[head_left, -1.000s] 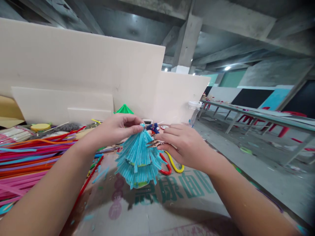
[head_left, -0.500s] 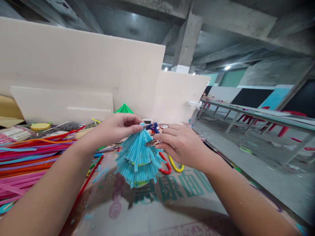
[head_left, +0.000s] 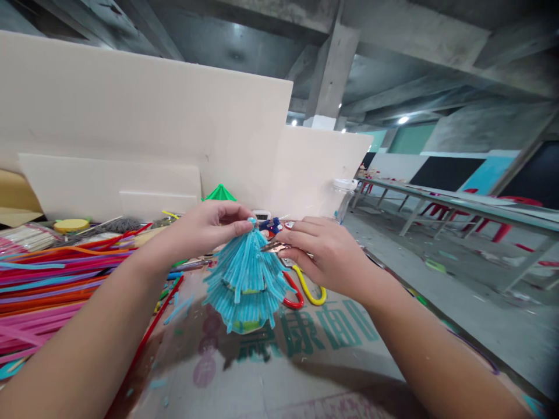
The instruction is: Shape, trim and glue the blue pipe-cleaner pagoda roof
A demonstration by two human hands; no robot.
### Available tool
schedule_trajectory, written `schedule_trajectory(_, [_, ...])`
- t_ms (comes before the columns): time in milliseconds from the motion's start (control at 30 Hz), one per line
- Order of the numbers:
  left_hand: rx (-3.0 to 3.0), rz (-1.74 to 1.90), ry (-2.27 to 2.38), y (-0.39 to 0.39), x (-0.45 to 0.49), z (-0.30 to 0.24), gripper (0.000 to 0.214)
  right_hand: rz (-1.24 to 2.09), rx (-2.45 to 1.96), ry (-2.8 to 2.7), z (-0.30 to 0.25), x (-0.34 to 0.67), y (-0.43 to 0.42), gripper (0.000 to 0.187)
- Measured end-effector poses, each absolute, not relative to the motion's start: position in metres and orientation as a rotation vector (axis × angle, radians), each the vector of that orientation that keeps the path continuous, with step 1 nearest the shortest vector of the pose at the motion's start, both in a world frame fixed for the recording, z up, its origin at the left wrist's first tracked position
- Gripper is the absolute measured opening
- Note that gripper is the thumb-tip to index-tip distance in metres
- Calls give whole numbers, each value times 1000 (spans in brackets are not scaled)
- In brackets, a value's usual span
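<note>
A light-blue tiered cone [head_left: 247, 279], built of fuzzy pipe-cleaner strips with greenish edges under its layers, stands upright over the printed cardboard. My left hand [head_left: 218, 224] pinches its tip between thumb and fingers. From the right, my right hand [head_left: 321, 250] is closed on a thin pointed metal tool [head_left: 271, 247], whose tip lies against the strips on the cone's upper right side. Just below that hand are a red curved handle [head_left: 297, 301] and a yellow curved handle [head_left: 318, 298]. Whether they belong to the metal tool I cannot tell.
Bundles of coloured pipe cleaners [head_left: 48, 285] cover the left side. Behind the hands are a blue glue gun [head_left: 271, 225], a green umbrella-like piece [head_left: 220, 194] and a clear jar [head_left: 343, 201]. White boards [head_left: 144, 116] stand at the back. Blue scraps lie on the cardboard [head_left: 209, 401].
The metal tool has turned slightly, and its tip sits a little farther right. My right-hand fingers have shifted, and the cone is tilted a touch. My left hand keeps its pinch.
</note>
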State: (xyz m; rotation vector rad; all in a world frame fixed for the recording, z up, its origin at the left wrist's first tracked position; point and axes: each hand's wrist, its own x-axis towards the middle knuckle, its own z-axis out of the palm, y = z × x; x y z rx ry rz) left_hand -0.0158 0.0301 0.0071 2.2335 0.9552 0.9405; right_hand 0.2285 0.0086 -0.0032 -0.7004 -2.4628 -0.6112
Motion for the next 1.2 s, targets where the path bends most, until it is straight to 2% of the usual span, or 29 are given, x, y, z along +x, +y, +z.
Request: schedule_trajectory(1200, [2221,932,979,30,-17,8,31,-636,-685,-2553,-4,223,5,27])
